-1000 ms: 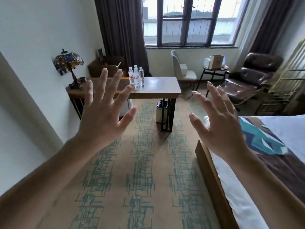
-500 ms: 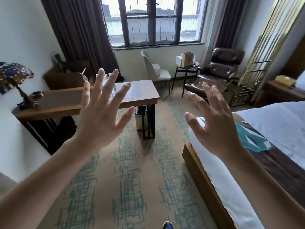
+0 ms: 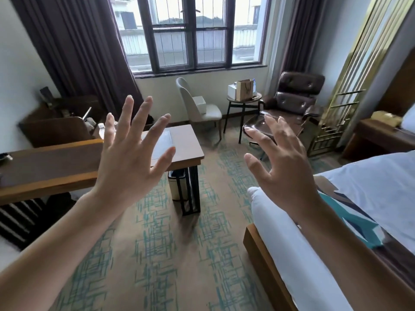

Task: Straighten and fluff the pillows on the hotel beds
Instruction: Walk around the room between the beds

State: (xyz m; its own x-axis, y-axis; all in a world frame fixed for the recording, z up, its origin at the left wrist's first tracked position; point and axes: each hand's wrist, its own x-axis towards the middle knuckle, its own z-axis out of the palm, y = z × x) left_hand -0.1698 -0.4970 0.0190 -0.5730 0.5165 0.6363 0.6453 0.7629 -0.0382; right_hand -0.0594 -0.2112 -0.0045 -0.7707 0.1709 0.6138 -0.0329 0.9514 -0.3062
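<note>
Both hands are up in the air with fingers spread wide, holding nothing. The left hand [image 3: 128, 162] is at 9 o'clock and hides part of the wooden surface [image 3: 179, 144] and most of the water bottles [image 3: 101, 129] on it. The right hand [image 3: 285, 173] is at 3 o'clock, above the corner of the bed [image 3: 381, 187]. The bed runs off the edge at 4 o'clock. Only a small white bit of a pillow [image 3: 409, 118] peeks in at 2 o'clock; the rest is cut off. A brown chair [image 3: 296, 97] sits at 1 o'clock, partly behind the right fingers.
</note>
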